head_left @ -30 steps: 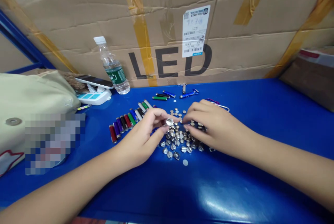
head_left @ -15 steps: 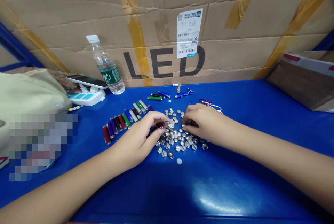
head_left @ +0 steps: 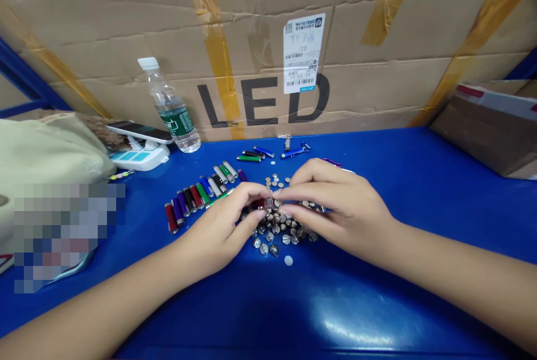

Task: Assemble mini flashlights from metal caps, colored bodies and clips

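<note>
Both my hands meet over the blue table. My left hand (head_left: pixel 222 220) pinches a short red metal flashlight tube (head_left: pixel 260 204) between thumb and fingers. My right hand (head_left: pixel 339 206) has its fingertips on the tube's silver end cap (head_left: pixel 274 203). Below them lies a heap of silver metal caps (head_left: pixel 272 239), partly hidden by my fingers. Small button cells (head_left: pixel 276 181) are scattered just beyond. Left of my left hand, a row of coloured metal flashlight tubes (head_left: pixel 197 195) lies side by side. Several finished mini flashlights (head_left: pixel 255 154) lie farther back.
A large taped cardboard box (head_left: pixel 260 57) printed LED stands along the table's back. A water bottle (head_left: pixel 171 108), a phone (head_left: pixel 140 131) and a power strip (head_left: pixel 142 157) sit back left, beside a pale cloth bag (head_left: pixel 50 147). Carabiner clips (head_left: pixel 331 162) show behind my right hand.
My right hand has moved left from the heap of caps onto the silver end of the red tube. The camera has barely shifted since the last frame.
</note>
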Motion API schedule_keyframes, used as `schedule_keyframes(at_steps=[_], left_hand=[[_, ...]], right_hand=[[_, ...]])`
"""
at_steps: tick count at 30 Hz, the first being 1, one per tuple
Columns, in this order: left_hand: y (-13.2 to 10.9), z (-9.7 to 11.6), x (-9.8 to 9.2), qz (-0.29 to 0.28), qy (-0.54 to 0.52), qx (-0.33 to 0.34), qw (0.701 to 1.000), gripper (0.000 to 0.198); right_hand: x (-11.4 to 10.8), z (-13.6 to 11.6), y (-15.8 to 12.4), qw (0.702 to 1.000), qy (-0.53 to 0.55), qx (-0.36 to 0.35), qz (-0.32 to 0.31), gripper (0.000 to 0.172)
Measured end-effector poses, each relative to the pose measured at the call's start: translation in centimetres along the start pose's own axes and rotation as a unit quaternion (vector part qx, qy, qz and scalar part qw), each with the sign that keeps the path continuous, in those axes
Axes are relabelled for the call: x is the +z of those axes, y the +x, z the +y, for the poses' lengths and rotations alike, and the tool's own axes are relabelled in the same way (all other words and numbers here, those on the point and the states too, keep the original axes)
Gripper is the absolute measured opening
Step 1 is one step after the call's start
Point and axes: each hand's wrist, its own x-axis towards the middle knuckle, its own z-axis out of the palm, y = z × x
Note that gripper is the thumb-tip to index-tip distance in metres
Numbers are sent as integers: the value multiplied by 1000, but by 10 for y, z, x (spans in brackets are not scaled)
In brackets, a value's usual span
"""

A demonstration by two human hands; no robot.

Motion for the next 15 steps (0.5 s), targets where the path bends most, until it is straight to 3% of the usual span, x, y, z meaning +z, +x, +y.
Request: schedule_keyframes(at_steps=[9, 15], left_hand=[[1, -5, 2, 23, -49, -8, 999, 20], [1, -5, 1, 20, -54, -14, 998, 20]], right_hand=[[-2, 5, -1, 999, -32, 24, 2, 16], [-6, 27, -3, 974, -116, 80, -178, 11]])
